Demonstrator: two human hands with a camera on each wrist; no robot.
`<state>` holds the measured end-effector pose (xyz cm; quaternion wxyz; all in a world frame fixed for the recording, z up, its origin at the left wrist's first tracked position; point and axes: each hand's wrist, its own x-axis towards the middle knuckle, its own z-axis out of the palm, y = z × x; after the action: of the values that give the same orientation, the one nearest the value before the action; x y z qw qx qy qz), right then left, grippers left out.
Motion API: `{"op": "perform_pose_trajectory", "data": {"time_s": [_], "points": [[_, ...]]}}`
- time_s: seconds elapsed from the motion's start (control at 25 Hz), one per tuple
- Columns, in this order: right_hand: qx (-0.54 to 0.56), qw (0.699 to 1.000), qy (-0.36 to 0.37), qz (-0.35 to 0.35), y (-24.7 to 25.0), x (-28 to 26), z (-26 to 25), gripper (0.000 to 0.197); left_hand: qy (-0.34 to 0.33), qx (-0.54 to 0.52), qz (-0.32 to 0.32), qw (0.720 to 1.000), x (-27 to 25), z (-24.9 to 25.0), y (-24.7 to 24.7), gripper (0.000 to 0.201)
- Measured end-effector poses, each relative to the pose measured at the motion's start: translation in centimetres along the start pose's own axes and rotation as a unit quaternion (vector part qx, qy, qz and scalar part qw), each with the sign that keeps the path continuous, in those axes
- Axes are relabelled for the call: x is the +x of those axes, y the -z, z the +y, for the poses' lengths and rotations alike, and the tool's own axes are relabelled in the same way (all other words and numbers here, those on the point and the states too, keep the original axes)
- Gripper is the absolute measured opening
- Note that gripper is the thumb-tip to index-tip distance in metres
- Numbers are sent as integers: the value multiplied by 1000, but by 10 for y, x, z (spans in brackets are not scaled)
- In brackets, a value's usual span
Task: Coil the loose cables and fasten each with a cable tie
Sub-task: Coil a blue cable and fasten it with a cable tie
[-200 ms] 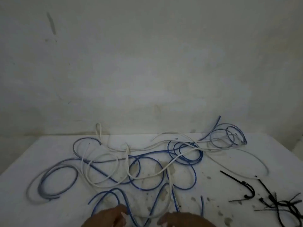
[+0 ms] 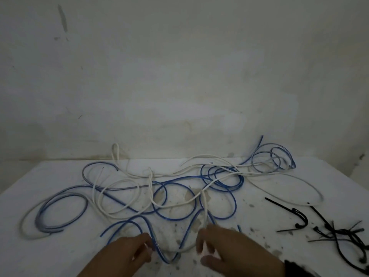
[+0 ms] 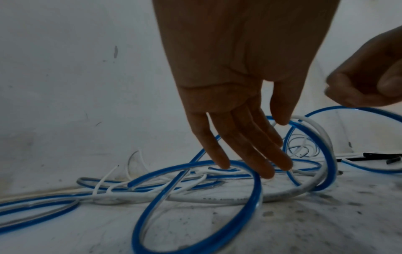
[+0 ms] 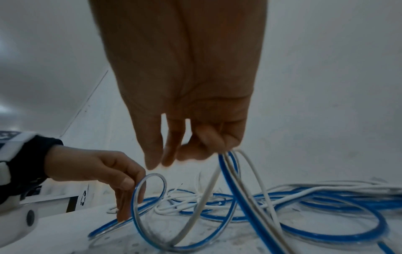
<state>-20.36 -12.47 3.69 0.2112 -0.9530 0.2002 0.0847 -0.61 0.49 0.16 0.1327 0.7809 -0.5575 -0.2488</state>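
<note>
Blue cables (image 2: 157, 250) and white cables (image 2: 205, 208) lie tangled in loose loops across the white table (image 2: 60, 256). My left hand (image 2: 148, 246) hangs over the near loops with straight fingers. In the left wrist view its fingertips (image 3: 222, 165) touch a blue loop (image 3: 259, 189). My right hand (image 2: 201, 242) is just to the right of it. In the right wrist view my right hand (image 4: 195, 151) has curled fingers that grip several blue and white strands (image 4: 230, 165), lifted off the table. Black cable ties (image 2: 339, 232) lie at the near right.
A plain wall (image 2: 179, 76) rises directly behind the table's far edge. One hooked black tie (image 2: 301, 218) lies apart from the pile of ties. The table surface is stained near the middle. Cable loops reach almost to the left and right edges.
Both hands have come further into view from the near edge, reaching deeper into the tangle. The cables farther back lie as before.
</note>
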Motion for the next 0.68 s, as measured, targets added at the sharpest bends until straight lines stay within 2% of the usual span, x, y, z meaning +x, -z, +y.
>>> {"op": "perform_pose_trajectory", "data": {"time_s": [0.04, 0.12, 0.16, 0.24, 0.32, 0.36, 0.44, 0.56, 0.6, 0.64, 0.68], "points": [[-34, 999, -1, 43, -4, -8, -2, 26, 1, 17, 15, 1000, -5, -1, -4, 16], [-89, 985, -63, 134, -7, -12, 7, 41, -14, 61, 68, 996, -11, 2, -6, 19], [-91, 982, -111, 124, -7, -17, 8, 44, -8, 71, 80, 994, -18, 13, -5, 20], [-86, 976, -188, 72, -14, -15, 11, 35, -19, 74, 88, 993, -24, 32, -6, 21], [-95, 971, -206, 74, -20, -8, 15, 24, -46, 30, 87, 995, -21, 50, -9, 21], [-99, 969, -205, 98, -20, -6, 16, 22, -64, -1, 92, 994, -17, 56, -12, 22], [-70, 960, -212, 169, -15, -2, 18, 27, -94, -12, 94, 991, -4, 71, -21, 28], [19, 945, -223, 237, 2, -5, 16, 40, -117, 31, 99, 988, 12, 100, -32, 34], [53, 942, -212, 255, 5, -6, 17, 37, -118, -23, 93, 988, 18, 109, -33, 34], [77, 938, -196, 274, 7, -11, 15, 29, -109, -126, 82, 983, 21, 119, -33, 33], [87, 934, -179, 296, 7, -15, 12, 17, -94, -250, 77, 961, 24, 125, -31, 30]]}}
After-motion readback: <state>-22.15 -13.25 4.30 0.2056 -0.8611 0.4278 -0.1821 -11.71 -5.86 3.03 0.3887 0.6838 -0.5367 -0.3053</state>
